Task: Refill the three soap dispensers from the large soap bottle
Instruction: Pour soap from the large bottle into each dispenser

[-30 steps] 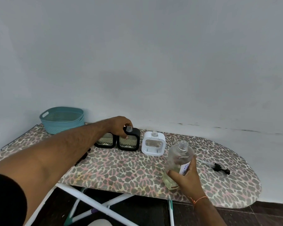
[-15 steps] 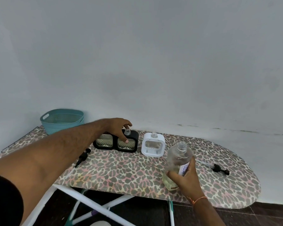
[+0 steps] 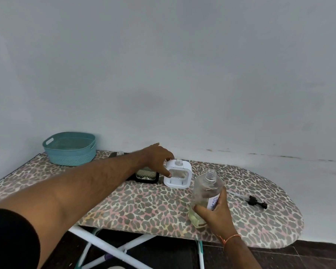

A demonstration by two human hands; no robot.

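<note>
Head view, surface: an ironing board (image 3: 144,206) with a leopard-print cover runs across the lower half of the frame, against a plain wall.
Left hand: the left hand (image 3: 159,162), reaching in from the lower left, grips the left edge of the white soap dispenser (image 3: 177,174), thumb on its front face and fingers curled behind its top corner.
Right hand: the right hand (image 3: 214,214) is wrapped round the large soap bottle (image 3: 207,199) at lower centre right, tilted slightly, its base low near the board's near edge.
Large bottle: uncapped, clear, with only a little yellowish liquid showing at the bottom.
White dispenser: open neck, no pump; its window looks nearly empty.
Black dispenser: the black dispenser (image 3: 146,174) stands just left of the white one, partly hidden by the left hand; liquid level unclear.
Third dispenser: only a clear neck (image 3: 120,153) shows above the forearm, in mid-left; the rest is hidden.
Pump: one black pump (image 3: 255,201) with its tube lies on the board at right, well apart from the dispensers.
Basket: a teal basket (image 3: 70,149) sits at the board's far left end.
Progress: judging by the grip, the white dispenser is about to be filled. No pump is screwed onto any neck in view, so filling it and refitting pumps appear to remain. Whether the other two are filled cannot be told.
</note>
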